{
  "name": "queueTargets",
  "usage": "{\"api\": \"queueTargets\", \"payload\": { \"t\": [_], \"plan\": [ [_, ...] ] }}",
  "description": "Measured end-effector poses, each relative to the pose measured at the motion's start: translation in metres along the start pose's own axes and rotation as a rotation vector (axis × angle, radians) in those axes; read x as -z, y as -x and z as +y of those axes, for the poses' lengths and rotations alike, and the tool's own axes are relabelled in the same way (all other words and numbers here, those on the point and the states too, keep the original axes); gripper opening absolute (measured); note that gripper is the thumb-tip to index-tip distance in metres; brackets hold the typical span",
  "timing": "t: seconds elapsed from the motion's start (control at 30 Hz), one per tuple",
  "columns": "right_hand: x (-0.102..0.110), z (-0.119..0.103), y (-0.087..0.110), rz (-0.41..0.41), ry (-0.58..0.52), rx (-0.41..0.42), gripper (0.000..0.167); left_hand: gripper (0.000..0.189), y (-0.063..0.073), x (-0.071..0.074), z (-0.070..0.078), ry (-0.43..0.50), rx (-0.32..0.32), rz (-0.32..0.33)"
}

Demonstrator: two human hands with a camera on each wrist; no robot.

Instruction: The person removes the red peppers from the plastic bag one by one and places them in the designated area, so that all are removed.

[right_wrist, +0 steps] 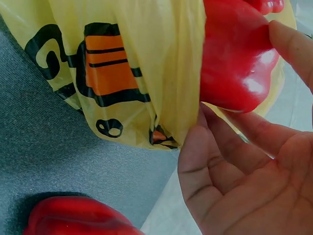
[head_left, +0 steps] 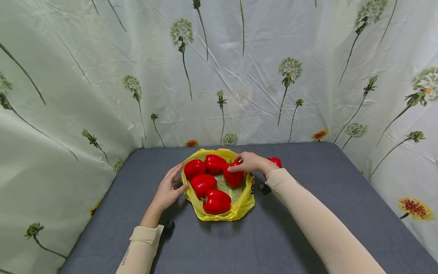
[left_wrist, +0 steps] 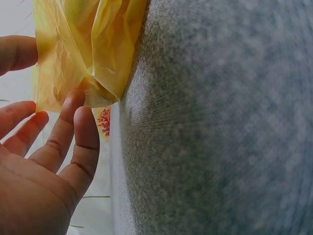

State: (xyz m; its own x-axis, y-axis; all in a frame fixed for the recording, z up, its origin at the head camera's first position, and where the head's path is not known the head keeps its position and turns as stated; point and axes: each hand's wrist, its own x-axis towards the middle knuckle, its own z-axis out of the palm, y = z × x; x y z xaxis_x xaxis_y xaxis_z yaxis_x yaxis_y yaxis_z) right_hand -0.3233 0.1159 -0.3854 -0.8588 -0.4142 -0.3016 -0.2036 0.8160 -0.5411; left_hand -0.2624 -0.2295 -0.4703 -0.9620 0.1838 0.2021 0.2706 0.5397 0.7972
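A yellow plastic bag (head_left: 244, 214) stands open on the table with several red bell peppers (head_left: 217, 203) inside. My right hand (head_left: 254, 163) reaches over the bag's right rim and holds a bell pepper (head_left: 234, 177) between thumb and fingers. In the right wrist view that pepper (right_wrist: 239, 58) shows behind the bag wall, the thumb on one side of it and fingers on the other. At the bag's left side my left hand (head_left: 167, 192) rests its relaxed, spread fingertips against the plastic, as the left wrist view of the bag (left_wrist: 63, 73) shows.
Another red bell pepper (head_left: 275, 162) lies on the grey table (head_left: 137, 182) right of the bag, partly hidden behind my right wrist. A pale curtain (head_left: 246, 91) printed with dandelions hangs around the table's back and sides.
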Motion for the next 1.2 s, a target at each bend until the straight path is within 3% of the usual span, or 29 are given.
{"api": "queueTargets", "payload": {
  "t": [0.73, 1.2],
  "plan": [
    [-0.0085, -0.0023, 0.0011, 0.025, -0.007, 0.024, 0.068, 0.082, 0.0013, -0.0004, 0.0037, -0.009, 0.008, -0.002],
    [0.0013, -0.005, 0.007, 0.086, -0.082, 0.024, 0.067, 0.083, 0.0019, 0.0003, 0.0032, 0.009, 0.006, 0.004]
  ]
}}
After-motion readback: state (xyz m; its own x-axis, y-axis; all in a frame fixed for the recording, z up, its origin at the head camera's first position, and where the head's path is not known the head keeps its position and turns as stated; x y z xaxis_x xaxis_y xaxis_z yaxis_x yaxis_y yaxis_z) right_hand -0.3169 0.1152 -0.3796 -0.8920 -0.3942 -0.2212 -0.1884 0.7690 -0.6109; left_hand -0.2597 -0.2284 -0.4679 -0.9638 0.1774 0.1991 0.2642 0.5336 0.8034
